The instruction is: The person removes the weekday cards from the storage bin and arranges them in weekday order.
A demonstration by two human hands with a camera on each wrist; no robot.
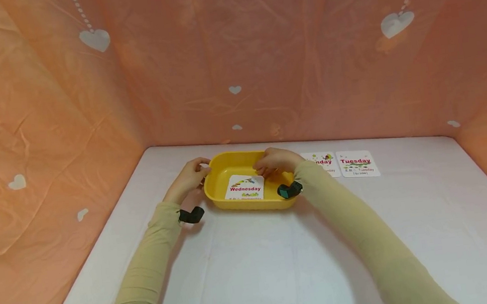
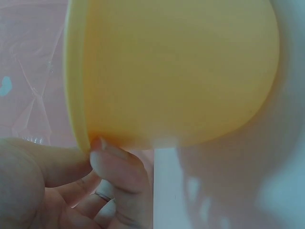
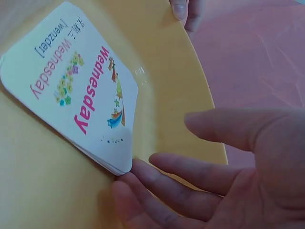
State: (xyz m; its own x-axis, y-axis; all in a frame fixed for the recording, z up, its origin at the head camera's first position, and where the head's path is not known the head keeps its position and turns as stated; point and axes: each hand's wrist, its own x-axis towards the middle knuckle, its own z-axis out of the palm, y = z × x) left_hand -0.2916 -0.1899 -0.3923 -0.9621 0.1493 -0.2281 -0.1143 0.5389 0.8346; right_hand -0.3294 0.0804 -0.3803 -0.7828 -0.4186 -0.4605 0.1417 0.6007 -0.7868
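A yellow plastic basin sits tilted toward the front on the table. My left hand pinches its left rim between thumb and finger, plainest in the left wrist view, where the thumb and fingers meet at the edge. In the basin lies a small stack of white cards, the top one a "Wednesday" card. My right hand reaches into the basin's right side. Its fingertips are at the stack's corner in the right wrist view, slightly bent, with the thumb held apart above them.
Right of the basin, a "Monday" card, partly covered by my right forearm, and a "Tuesday" card lie side by side on the white-covered table. An orange-pink curtain with white hearts hangs behind and at the sides.
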